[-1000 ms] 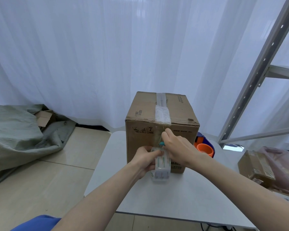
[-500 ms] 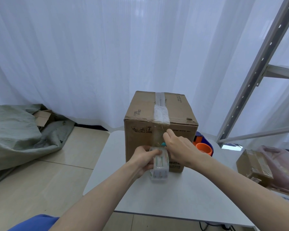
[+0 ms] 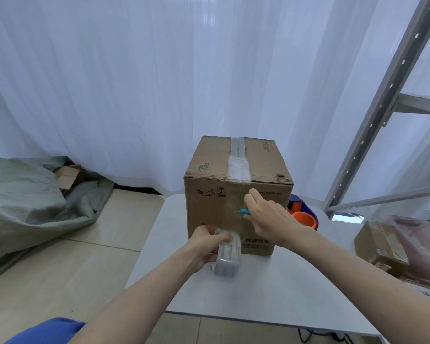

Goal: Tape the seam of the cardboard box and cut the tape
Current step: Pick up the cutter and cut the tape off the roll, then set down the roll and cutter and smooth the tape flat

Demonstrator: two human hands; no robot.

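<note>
In the head view the brown cardboard box (image 3: 238, 194) stands at frame centre on the white table (image 3: 271, 289), a strip of clear tape (image 3: 237, 165) running along its top seam and over the near edge. The left hand (image 3: 204, 244) has its grip closed round the clear roll of packing tape (image 3: 227, 254) low against the box's front face, and the right hand (image 3: 266, 217) holds a small teal cutter (image 3: 245, 211) pressed to that face. The film looks thin, light and clingy, so I judge it best kept taut from the roll, while the stiff box should take pressure.
</note>
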